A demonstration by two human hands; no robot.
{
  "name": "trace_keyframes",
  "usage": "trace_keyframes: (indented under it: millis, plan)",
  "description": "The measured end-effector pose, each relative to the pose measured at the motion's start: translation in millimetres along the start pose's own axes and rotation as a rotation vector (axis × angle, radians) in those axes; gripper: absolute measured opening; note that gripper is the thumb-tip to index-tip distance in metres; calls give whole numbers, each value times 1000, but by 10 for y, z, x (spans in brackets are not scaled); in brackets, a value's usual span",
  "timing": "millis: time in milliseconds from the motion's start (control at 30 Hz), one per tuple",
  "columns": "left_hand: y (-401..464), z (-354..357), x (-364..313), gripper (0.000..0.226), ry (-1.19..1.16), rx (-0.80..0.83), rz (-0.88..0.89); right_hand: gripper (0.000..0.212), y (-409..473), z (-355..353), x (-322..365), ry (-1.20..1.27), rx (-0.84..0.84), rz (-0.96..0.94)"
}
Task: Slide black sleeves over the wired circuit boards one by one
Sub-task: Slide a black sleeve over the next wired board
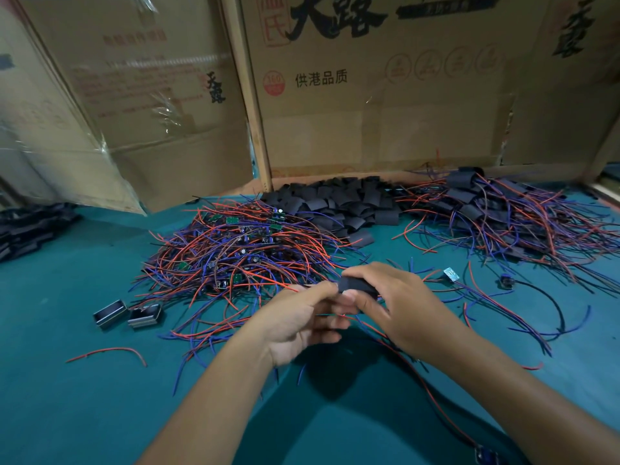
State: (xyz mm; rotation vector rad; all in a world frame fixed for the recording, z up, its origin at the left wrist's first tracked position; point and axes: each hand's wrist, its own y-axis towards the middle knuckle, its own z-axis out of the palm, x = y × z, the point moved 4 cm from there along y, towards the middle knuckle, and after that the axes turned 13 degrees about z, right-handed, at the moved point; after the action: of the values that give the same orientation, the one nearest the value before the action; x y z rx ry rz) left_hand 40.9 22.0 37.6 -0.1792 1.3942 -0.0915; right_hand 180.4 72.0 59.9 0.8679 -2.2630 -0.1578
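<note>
A black sleeve [358, 286] is held above the green tabletop [84, 380], just in front of the pile of unsleeved boards. The right hand [399, 307] is curled over it, fingers on top and thumb beneath, so the sleeve is pinched between them. The left hand [298, 322] is brought up against the sleeve's left end, its fingertips pinched together there; what they pinch is hidden, though red and blue wires [339, 317] are seen trailing below and between the two hands. The board itself cannot be made out, so how far it sits inside the sleeve cannot be told.

A tangled pile of wired circuit boards [235, 250], small green boards among red and blue leads, is spread over the tabletop to the left of centre. A heap of loose black sleeves [339, 204] is stacked behind it, against a cardboard box [369, 95] printed with Chinese characters. A pile of sleeved boards [503, 216] with leads sticking out is noted at the right rear. One bare board [450, 274] lies by itself just right of the hands. Two small dark rectangular housings [127, 314] rest side by side on the tabletop at the left. A single red wire [110, 353] lies apart nearer the front edge.
</note>
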Motion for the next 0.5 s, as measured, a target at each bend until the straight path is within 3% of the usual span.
trace_keyframes:
  millis: [500]
  plan:
    - [51,61,79,50,-104,-9,-43,38,20,28,-73,-86,68,39]
